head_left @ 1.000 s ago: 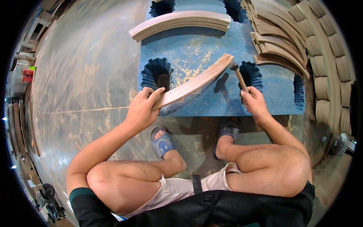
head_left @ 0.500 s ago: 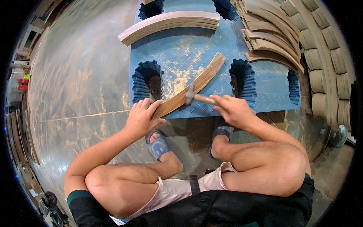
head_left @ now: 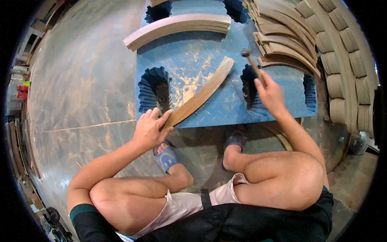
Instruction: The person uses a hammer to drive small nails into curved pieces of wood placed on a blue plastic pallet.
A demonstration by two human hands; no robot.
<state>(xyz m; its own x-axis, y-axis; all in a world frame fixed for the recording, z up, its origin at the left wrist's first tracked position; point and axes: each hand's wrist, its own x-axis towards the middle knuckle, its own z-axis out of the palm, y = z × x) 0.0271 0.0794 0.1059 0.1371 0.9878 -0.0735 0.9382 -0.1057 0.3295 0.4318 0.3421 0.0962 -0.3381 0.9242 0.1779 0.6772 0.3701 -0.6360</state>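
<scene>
A curved wooden strip (head_left: 203, 95) lies slantwise on a blue plastic pallet (head_left: 217, 117), its near end overhanging the pallet's front edge. My left hand (head_left: 152, 127) grips that near end between thumb and fingers. In my right hand (head_left: 271, 92) is a hammer (head_left: 250, 60), held by its wooden handle. The hammer's head is raised above the pallet, to the right of the strip's far end and apart from it. Sawdust and wood chips (head_left: 188, 86) are scattered left of the strip.
Farther back on the pallet lies a stack of curved wooden strips (head_left: 181, 27). Many more curved pieces (head_left: 284, 38) are heaped at the back right. Bundled wooden pieces (head_left: 335, 86) stand in rows beyond the pallet's right side. Deep ribbed holes (head_left: 155, 90) open in the pallet.
My right hand has swung the hammer up and to the right, off the wooden strip. My left hand keeps its grip on the strip's near end.
</scene>
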